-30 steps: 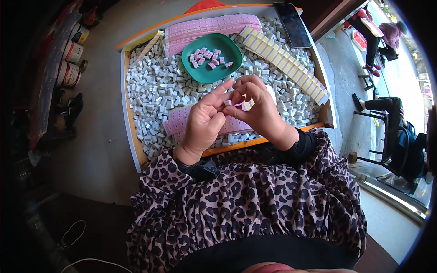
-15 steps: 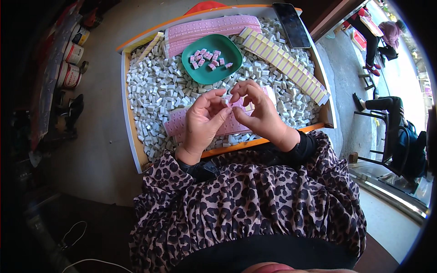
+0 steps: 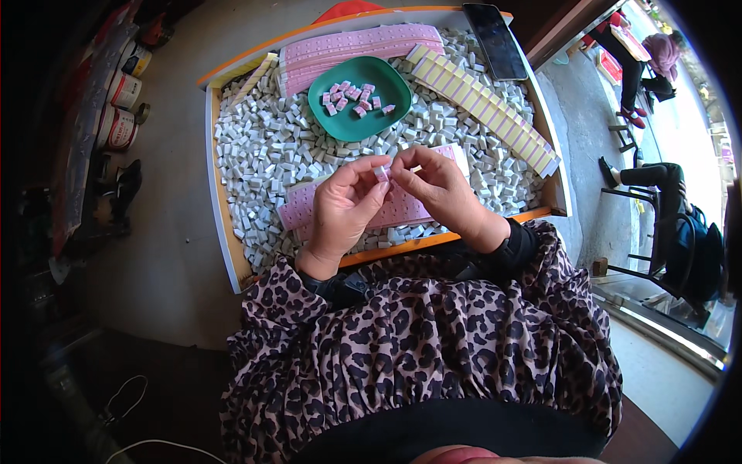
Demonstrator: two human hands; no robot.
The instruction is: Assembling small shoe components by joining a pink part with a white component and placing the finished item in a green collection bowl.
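Observation:
Between the thumb and fingers of my left hand (image 3: 340, 213) is a small white block (image 3: 382, 175) with a pinkish face. My right hand (image 3: 448, 199) is closed in a pinch right beside it, its fingertips meeting the block's edge; what they grip is too small to make out. Both hands hover over a pink printed sheet (image 3: 410, 209) lying on the loose blocks. Beyond them, a green plate (image 3: 359, 131) carries several pink-faced blocks (image 3: 342, 103).
A wooden tray (image 3: 219, 209) with an orange edge holds a heap of white blocks (image 3: 259, 155). More pink sheets (image 3: 348, 52) lie at the back, yellow strips (image 3: 483, 108) at the right, and a dark phone (image 3: 496, 45) at the far right corner. People sit outside on the right.
My right hand's fingers have come down and closed together against the block. My left hand has tilted it slightly, showing more of its face. The plate and sheets stay put.

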